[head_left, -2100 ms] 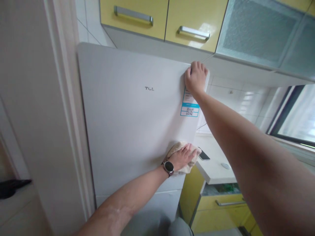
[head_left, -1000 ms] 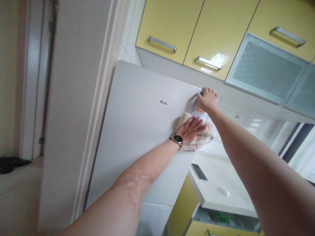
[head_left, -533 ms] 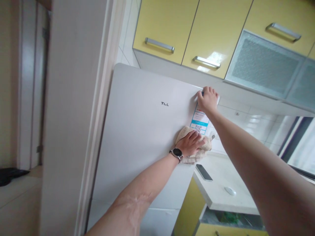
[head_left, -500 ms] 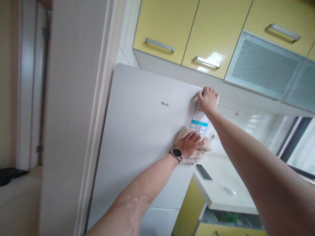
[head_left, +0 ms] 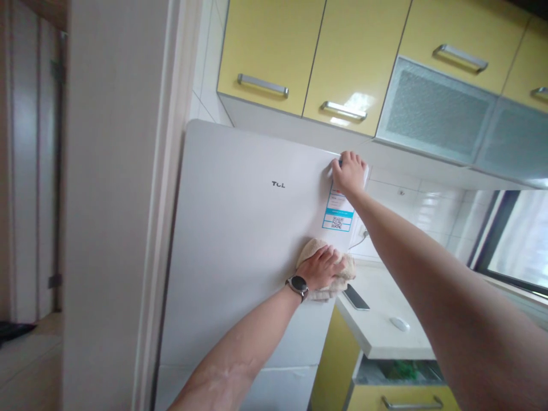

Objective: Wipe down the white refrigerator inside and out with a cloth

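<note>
A beige cloth (head_left: 313,249) lies bunched against the front of a light grey refrigerator (head_left: 231,240) near its right edge. My left hand (head_left: 320,268), with a round watch on the wrist, presses flat on the cloth and holds it to the door. My right hand (head_left: 350,173) is curled over the refrigerator's upper right corner, thumb on the front face. Between the two hands a white and blue label (head_left: 338,212) with a QR code sticks to the door; my right hand covers its top part.
Yellow wall cabinets (head_left: 355,51) with metal handles hang above. At the right, a white counter (head_left: 387,337) bears a phone (head_left: 355,297) and a white oval object (head_left: 399,324). A pale door frame (head_left: 115,217) stands left of the refrigerator. A cord hangs from a wall socket.
My left hand has slid the cloth a little down the door, off the label's lower edge. My right hand keeps its place on the corner. The view has shifted slightly.
</note>
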A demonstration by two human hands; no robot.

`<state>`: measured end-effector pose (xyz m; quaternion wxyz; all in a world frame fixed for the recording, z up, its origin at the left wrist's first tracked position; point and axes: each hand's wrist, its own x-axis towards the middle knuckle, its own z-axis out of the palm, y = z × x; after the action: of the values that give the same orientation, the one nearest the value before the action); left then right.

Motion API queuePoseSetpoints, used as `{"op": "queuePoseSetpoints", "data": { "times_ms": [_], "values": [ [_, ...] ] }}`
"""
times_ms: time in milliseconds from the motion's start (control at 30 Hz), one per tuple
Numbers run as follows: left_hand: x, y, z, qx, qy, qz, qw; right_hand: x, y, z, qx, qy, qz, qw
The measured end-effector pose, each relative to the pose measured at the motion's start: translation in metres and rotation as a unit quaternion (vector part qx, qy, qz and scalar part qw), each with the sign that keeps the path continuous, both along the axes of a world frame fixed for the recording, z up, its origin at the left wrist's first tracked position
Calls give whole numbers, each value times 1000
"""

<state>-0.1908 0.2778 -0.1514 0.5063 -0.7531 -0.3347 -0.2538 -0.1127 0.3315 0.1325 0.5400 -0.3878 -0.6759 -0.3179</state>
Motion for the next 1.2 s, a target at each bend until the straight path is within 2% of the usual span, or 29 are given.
{"op": "queuePoseSetpoints", "data": {
  "times_ms": [167, 433, 600, 733, 1200],
  "values": [
    [0, 2, -4, 11, 2, -11, 1000, 5, -1, 3, -19, -25, -6, 999],
    [0, 1, -10, 0, -10, -11, 1000, 8, -7, 16, -107, -46, 22, 993],
    [2, -2, -9, -30, -8, -3, 1000, 1, -4, 6, -46, -22, 9, 999],
    [1, -2, -9, -18, 6, 11, 1000, -2, 2, 0, 7, 0, 17, 1000],
    [1, -4, -8, -23, 9, 39, 999, 2, 6, 7, -32, -6, 75, 997]
  ]
}}
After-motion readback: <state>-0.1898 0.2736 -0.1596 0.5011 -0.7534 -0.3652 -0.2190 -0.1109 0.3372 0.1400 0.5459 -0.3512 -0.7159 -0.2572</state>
